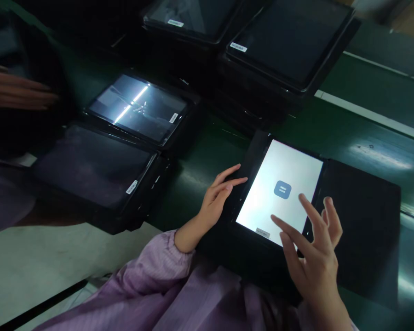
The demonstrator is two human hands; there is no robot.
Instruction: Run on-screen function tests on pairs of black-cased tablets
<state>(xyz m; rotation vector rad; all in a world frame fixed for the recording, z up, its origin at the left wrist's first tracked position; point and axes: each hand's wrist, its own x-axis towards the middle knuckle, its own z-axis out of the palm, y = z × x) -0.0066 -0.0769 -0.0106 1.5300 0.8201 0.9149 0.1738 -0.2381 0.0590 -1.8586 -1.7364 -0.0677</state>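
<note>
Between your two hands, a tablet computer (pixel 279 188) lies flat on a dark green work surface (pixel 372 133), angled slightly relative to your viewpoint, its long axis running away from you. Note the display: it is lit a uniform white, with one rounded-square blue-grey icon (pixel 282 189) bearing two pale horizontal bars at its centre. A small white label (pixel 262 233) sits at the near edge of the screen, and a black bezel frames the display. A black cover flap (pixel 362 220) extends flat from the tablet's edge toward your right. Your left hand (pixel 215 202) is open, fingers loosely extended, with the fingertips (pixel 239 174) at the tablet's left edge; it grips nothing. Your right hand (pixel 313 243) is open and raised over the lower right of the screen, fingers spread and holding nothing; you cannot tell from this view whether the index fingertip (pixel 273 218) touches the glass. Beyond your left hand, two dark tablets (pixel 93 165) (pixel 138 108) lie side by side, the farther one showing a bright streak of reflected light. Further ahead, more black tablets (pixel 290 41) are stacked. At far left, a co-worker's hand (pixel 17 92) hovers near those devices, apart from yours. Lilac sleeves (pixel 158 271) cover your forearms.
</note>
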